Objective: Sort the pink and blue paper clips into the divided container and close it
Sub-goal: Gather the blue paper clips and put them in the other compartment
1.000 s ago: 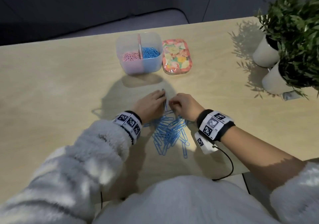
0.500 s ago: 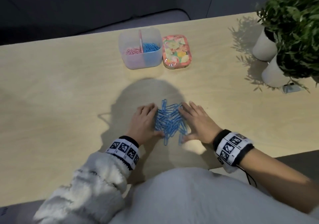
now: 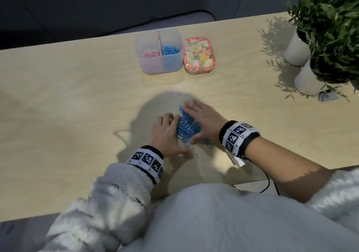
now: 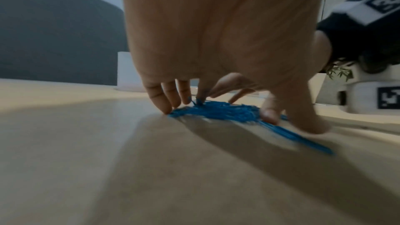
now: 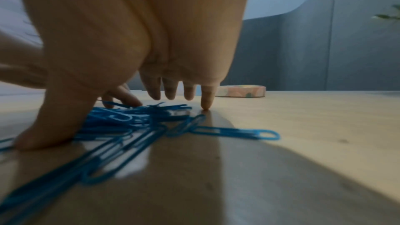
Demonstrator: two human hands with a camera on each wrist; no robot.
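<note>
A heap of blue paper clips (image 3: 186, 128) lies on the wooden table between my two hands. My left hand (image 3: 167, 133) rests flat against the heap's left side, fingers straight, tips on the table (image 4: 166, 107). My right hand (image 3: 202, 118) lies over the heap's right and far side, fingers spread, thumb beside the clips (image 5: 52, 126). A few blue clips (image 5: 233, 133) lie loose outside the heap. The clear divided container (image 3: 159, 50) stands open at the far middle, pink clips (image 3: 150, 54) in its left half, blue clips (image 3: 171, 49) in its right.
The floral lid (image 3: 199, 54) lies flat just right of the container. Two white pots with green plants (image 3: 310, 77) stand at the table's far right. The table's near edge runs close to my body, and a cable (image 3: 266, 183) hangs off it by my right wrist.
Both hands have pushed the scattered blue clips into a tighter heap. The right hand has slid left over its top, closing the gap to the left hand.
</note>
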